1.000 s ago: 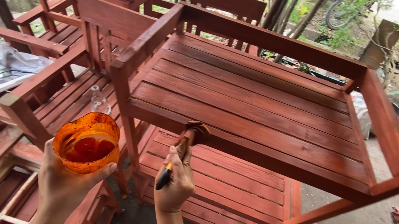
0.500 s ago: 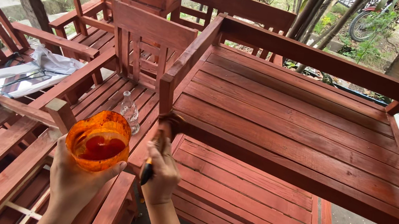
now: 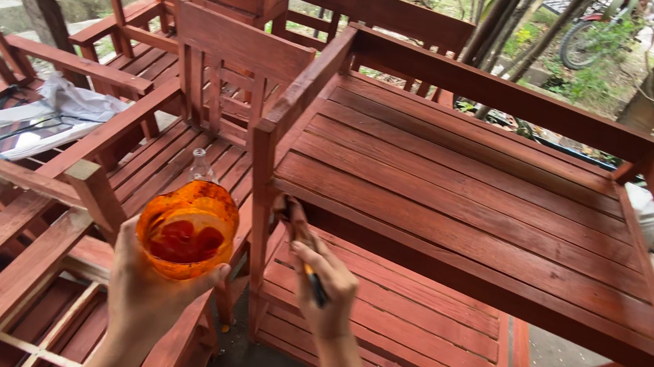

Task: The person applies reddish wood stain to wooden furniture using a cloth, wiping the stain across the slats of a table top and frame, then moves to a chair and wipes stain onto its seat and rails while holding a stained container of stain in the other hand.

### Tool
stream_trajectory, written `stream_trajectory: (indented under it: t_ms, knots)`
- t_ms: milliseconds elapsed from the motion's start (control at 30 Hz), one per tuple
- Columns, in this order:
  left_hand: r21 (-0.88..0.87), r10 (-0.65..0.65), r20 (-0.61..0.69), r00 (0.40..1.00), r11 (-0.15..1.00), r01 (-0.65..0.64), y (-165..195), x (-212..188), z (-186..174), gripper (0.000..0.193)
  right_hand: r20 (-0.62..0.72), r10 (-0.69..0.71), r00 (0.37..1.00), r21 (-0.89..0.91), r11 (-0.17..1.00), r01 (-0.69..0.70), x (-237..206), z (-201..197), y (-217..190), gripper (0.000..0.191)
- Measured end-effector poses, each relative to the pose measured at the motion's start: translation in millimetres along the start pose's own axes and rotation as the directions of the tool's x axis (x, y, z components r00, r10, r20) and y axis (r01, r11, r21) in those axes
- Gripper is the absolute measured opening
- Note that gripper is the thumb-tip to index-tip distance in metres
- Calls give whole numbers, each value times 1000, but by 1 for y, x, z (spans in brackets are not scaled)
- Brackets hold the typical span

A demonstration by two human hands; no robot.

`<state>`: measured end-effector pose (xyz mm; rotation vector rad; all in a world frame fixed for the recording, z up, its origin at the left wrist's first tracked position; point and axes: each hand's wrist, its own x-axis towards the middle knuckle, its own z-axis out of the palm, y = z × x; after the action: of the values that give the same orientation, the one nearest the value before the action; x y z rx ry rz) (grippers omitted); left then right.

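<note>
While the left hand [image 3: 141, 290] cups an orange-stained cut plastic container [image 3: 188, 227] from below, its grip closed around the tub's base, the right hand [image 3: 330, 286] is closed on a paintbrush [image 3: 301, 241]. The brush has a dark handle that runs down through the fist, and its bristle end is pressed against the front edge of the red-brown slatted wooden bench [image 3: 468, 189], just beside the bench's front left corner post [image 3: 259, 190]. The container holds a reddish-orange stain and sits tilted a little toward the person, near that same post but not touching it. A clear glass bottle [image 3: 202, 165] stands upright just behind the container, on the slats of a lower bench [image 3: 172, 158]. More stained chairs and frames crowd the left side, and a crumpled grey cloth [image 3: 80, 100] lies on one of them. A lower slatted shelf [image 3: 386, 308] shows beneath the raised bench, behind the right wrist. Bare ground lies to the right.
</note>
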<state>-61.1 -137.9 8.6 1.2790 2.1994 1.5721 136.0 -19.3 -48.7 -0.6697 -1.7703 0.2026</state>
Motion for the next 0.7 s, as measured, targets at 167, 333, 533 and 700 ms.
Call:
stream_trajectory:
  t_ms: [167,333,533,700]
  knots:
    - [-229,113,77,991,969,-92,37,-19,45,92,-47,-35,998,-206,978,24,-20,-105,13,8]
    - [-383,212,190,959,915,-127,86,-49,95,91,-79,27,996,-335,941,-52,-46,-200,37,9]
    - [-378,264,315,912,916,-135,134,-93,143,92,-267,114,957,-527,815,-243,-88,-331,79,11]
    - [-455,362,297,884,867,-202,172,-136,180,95,-383,74,921,-610,728,-312,-107,-406,104,14]
